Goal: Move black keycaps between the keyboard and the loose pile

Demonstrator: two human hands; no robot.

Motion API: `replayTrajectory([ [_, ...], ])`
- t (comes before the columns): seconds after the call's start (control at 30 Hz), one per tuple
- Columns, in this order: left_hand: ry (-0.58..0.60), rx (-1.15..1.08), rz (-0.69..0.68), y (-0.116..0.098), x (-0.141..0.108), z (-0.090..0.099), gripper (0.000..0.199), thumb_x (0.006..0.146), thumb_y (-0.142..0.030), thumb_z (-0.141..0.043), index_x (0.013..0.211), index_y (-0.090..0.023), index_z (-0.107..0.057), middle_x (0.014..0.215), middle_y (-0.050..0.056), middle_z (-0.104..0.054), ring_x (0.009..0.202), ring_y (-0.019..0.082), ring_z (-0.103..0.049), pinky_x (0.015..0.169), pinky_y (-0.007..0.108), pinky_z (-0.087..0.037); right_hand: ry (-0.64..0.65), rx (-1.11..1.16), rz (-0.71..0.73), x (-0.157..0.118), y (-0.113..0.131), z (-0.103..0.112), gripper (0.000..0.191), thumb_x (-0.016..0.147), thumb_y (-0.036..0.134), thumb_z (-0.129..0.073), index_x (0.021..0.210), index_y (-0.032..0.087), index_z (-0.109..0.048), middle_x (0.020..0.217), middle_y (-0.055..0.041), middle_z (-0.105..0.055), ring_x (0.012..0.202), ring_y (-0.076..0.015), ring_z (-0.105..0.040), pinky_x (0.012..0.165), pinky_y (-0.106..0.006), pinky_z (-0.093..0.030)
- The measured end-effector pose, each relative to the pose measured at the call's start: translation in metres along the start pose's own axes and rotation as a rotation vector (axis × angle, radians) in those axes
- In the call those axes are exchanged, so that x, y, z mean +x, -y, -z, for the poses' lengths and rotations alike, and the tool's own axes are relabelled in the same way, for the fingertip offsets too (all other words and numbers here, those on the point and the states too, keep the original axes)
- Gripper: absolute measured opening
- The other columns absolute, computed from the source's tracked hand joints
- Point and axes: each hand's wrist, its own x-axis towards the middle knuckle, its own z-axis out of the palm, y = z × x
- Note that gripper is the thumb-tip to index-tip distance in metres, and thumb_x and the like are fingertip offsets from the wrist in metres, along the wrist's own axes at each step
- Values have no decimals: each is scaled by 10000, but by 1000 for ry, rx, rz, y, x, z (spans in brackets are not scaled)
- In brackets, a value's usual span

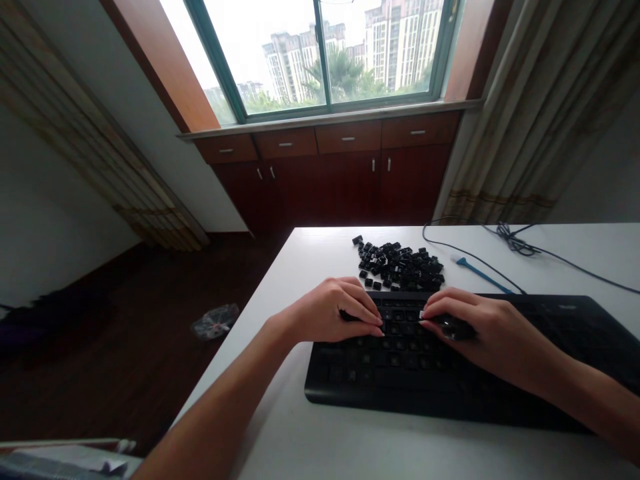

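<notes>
A black keyboard (400,380) lies on the white table, with many of its keycaps off and bare key sockets showing. Over its upper left part, my left hand (345,310) has its fingertips pinched together at the keys; whatever is between them is too small to make out. To the right, my right hand (480,327) is closed, thumb and fingers around a dark glossy object (456,327) partly hidden under the palm. A small white bit shows at these fingertips. Just behind the keyboard is a heap of loose black keycaps (400,265).
A blue stick-like tool (483,275) lies behind the keyboard on the white table (280,413). A black cable (560,255) runs across the back right, partly bundled. On the dark floor at left is a clear plastic bag (215,322). Wooden cabinets (330,187) stand beyond.
</notes>
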Motion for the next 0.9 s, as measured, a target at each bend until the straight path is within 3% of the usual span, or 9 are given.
replayTrajectory([
  [0.27,-18,-48,10,2,2,-4,83,848,-292,-760,907,-258,-807,947,37,-778,862,168,-689,851,312,-547,6,-2,-10,-1,0,0,91,977,302,-570,1042,274,-627,1107,2,-676,882,-161,-674,801,-312,-532],
  [0.73,19,-62,38,0,1,-2,121,885,-272,-717,972,-272,-802,977,48,-768,884,166,-689,849,322,-555,10,0,-12,-1,0,0,104,976,298,-569,1056,266,-628,1119,-9,-673,875,-161,-676,799,-313,-529],
  [0.9,-11,-133,101,-5,1,-1,122,869,-290,-733,949,-227,-802,987,63,-756,861,154,-706,818,295,-573,3,-4,-39,0,3,0,149,972,345,-578,1098,272,-612,1113,-12,-679,863,-173,-677,783,-325,-519],
])
